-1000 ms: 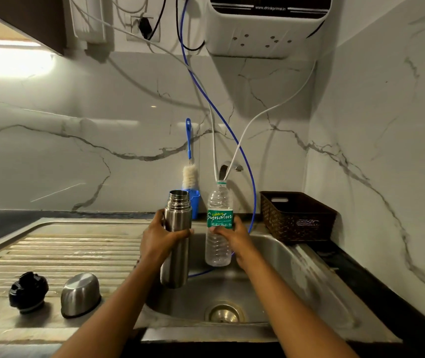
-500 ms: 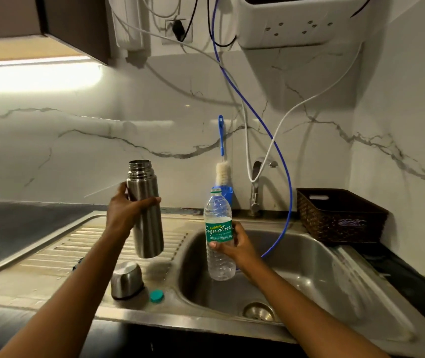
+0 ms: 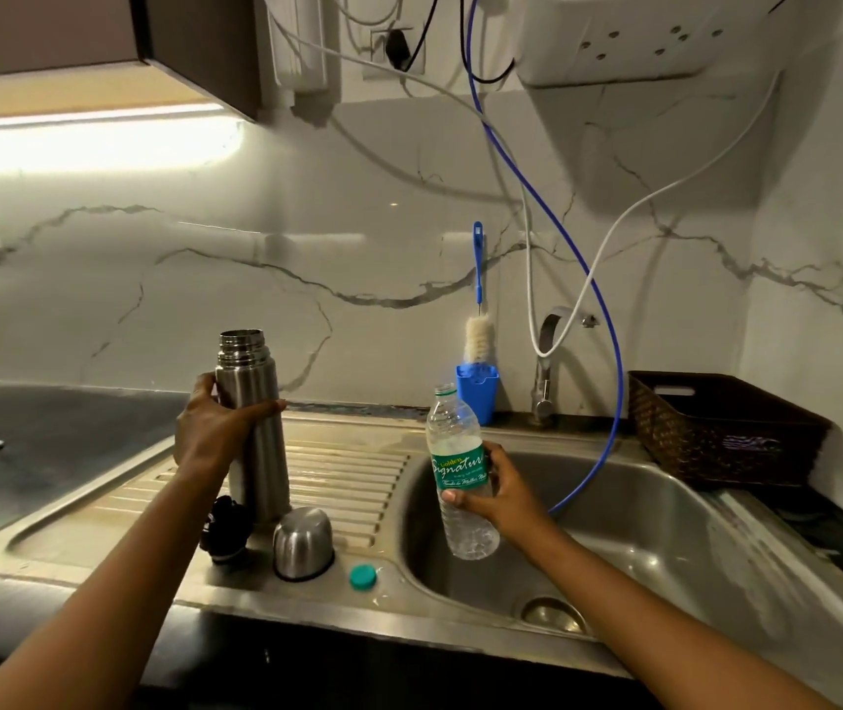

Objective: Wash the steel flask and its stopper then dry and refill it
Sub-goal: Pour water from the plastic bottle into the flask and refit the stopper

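Note:
My left hand [image 3: 214,427] grips the open steel flask [image 3: 255,427] upright over the ribbed drainboard [image 3: 353,479]. Its black stopper [image 3: 225,530] lies on the drainboard just below the flask, partly hidden by my left arm, and the steel cup lid [image 3: 302,543] stands mouth-down beside it. My right hand [image 3: 499,494] holds a clear plastic water bottle [image 3: 458,468] with a green label, uncapped and slightly tilted, over the sink basin [image 3: 639,530]. The bottle's teal cap [image 3: 362,576] lies on the sink's front rim.
A blue holder [image 3: 478,389] with a bottle brush [image 3: 477,335] stands behind the sink, next to the tap [image 3: 545,371]. Blue and white hoses [image 3: 609,381] hang from a wall unit into the basin. A dark woven basket [image 3: 716,427] sits at the right. Black countertop [image 3: 50,438] lies left.
My left hand has carried the flask from over the basin leftward to above the drainboard. The bottle has stayed over the basin and now tilts a little.

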The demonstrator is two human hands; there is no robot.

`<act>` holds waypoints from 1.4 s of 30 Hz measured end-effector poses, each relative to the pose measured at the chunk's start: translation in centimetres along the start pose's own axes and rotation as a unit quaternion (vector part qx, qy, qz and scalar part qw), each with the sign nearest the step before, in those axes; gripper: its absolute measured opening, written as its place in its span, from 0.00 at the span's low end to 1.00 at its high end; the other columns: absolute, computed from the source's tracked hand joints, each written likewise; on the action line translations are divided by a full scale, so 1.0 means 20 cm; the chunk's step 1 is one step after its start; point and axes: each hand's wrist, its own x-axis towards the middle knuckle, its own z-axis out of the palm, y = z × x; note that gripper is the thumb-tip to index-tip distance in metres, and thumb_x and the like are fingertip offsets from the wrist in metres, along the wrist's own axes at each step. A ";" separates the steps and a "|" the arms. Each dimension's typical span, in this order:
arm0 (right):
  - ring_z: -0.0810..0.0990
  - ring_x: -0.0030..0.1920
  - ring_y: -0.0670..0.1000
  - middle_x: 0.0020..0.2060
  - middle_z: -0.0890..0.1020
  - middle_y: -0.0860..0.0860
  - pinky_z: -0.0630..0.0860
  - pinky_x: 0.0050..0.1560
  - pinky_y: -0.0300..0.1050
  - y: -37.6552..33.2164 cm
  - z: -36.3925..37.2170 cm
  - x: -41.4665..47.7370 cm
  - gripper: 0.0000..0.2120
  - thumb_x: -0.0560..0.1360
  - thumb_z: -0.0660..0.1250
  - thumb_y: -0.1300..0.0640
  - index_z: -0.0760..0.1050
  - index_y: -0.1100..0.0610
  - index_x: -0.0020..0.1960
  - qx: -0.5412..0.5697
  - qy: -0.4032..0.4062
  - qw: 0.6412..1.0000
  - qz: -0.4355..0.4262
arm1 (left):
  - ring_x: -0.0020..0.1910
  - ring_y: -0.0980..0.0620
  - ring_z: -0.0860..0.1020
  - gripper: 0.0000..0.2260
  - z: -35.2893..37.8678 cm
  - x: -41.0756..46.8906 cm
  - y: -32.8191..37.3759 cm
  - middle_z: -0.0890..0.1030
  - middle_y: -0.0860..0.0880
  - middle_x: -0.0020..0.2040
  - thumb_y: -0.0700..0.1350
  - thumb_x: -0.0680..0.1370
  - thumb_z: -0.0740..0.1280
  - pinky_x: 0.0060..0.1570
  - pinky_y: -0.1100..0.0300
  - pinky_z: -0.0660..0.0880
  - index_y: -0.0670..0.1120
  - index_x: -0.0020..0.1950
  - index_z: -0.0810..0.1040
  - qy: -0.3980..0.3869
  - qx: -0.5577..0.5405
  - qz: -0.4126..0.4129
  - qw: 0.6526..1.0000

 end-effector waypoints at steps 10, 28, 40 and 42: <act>0.74 0.59 0.48 0.61 0.74 0.50 0.73 0.48 0.33 0.02 -0.01 0.00 0.36 0.66 0.76 0.58 0.62 0.52 0.69 -0.025 -0.005 1.000 0.011 | 0.55 0.40 0.77 0.34 0.09 -0.04 -0.01 0.78 0.42 0.58 0.55 0.65 0.78 0.52 0.45 0.74 0.47 0.65 0.66 0.043 0.056 0.018 0.997; 0.75 0.59 0.51 0.54 0.75 0.44 0.74 0.58 0.47 -0.02 -0.08 -0.06 0.32 0.67 0.76 0.58 0.63 0.47 0.64 -0.010 -0.033 0.999 0.037 | 0.67 0.47 0.69 0.31 0.01 -0.40 0.04 0.72 0.48 0.67 0.63 0.69 0.70 0.63 0.43 0.70 0.64 0.69 0.64 -0.150 0.123 0.296 0.935; 0.75 0.60 0.52 0.63 0.74 0.51 0.75 0.58 0.48 -0.02 -0.13 -0.09 0.37 0.66 0.76 0.56 0.62 0.51 0.69 -0.030 -0.061 0.996 0.058 | 0.69 0.60 0.64 0.19 0.12 -0.49 0.07 0.71 0.60 0.68 0.54 0.78 0.64 0.74 0.53 0.38 0.60 0.69 0.69 -0.496 0.455 0.317 0.668; 0.75 0.60 0.52 0.64 0.73 0.52 0.74 0.60 0.49 -0.02 -0.13 -0.09 0.38 0.65 0.77 0.55 0.62 0.51 0.70 -0.034 -0.068 0.995 0.058 | 0.67 0.59 0.65 0.18 0.14 -0.49 0.04 0.72 0.60 0.66 0.55 0.78 0.64 0.72 0.55 0.38 0.61 0.68 0.70 -0.493 0.467 0.330 0.656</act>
